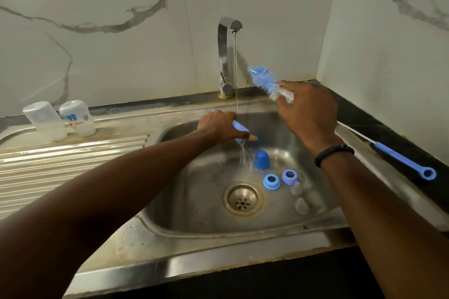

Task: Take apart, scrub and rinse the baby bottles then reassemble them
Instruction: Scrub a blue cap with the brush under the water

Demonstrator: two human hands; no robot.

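My left hand (218,126) grips a pale blue bottle cap (239,127) under the running water from the tap (226,56). My right hand (308,114) holds a blue bottle brush (264,80) near its bristle head; the long handle (403,159) sticks out behind my wrist over the counter. In the sink (194,201) lie a dark blue cap (262,160), two blue screw rings (271,181) (289,177) and clear teats (301,205). Two clear bottle bodies (46,120) (79,118) stand upside down on the drainboard at the left.
The drain strainer (243,199) sits in the middle of the basin. A ribbed steel drainboard (60,155) runs to the left. A dark counter (364,114) lies to the right of the sink, with marble wall tiles behind and on the right.
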